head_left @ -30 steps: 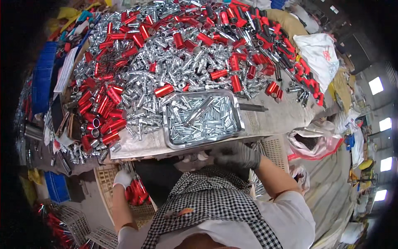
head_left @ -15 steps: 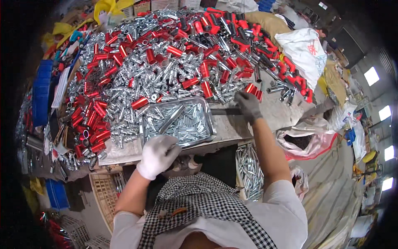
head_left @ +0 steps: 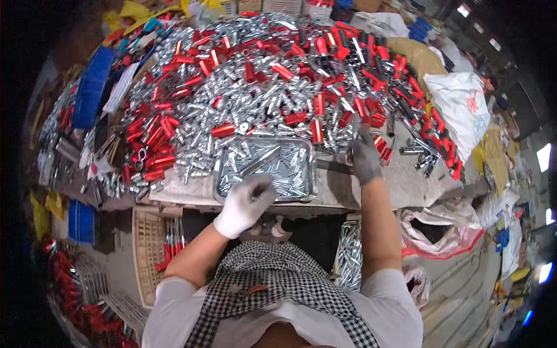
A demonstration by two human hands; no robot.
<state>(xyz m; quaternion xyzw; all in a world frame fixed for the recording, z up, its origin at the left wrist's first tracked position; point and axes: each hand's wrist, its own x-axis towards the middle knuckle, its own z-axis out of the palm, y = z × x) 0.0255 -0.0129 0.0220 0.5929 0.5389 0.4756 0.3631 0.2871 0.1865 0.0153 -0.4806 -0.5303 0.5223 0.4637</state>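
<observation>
While the left hand (head_left: 246,200) hovers, fingers loosely curled, over the metal tray (head_left: 223,184) of silver tubes (head_left: 284,168) near the counter (head_left: 406,185) edge, the right hand (head_left: 364,159) grips a silver rod (head_left: 355,130); lift it straight to avoid snagging.

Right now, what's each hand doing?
Left hand: white glove, fingers curled at the tray edge; a grip cannot be told.
Right hand: grey glove, closed on a thin silver rod.

Gloved hands (head_left: 246,200) over metal tray (head_left: 223,185) (silver parts).
</observation>
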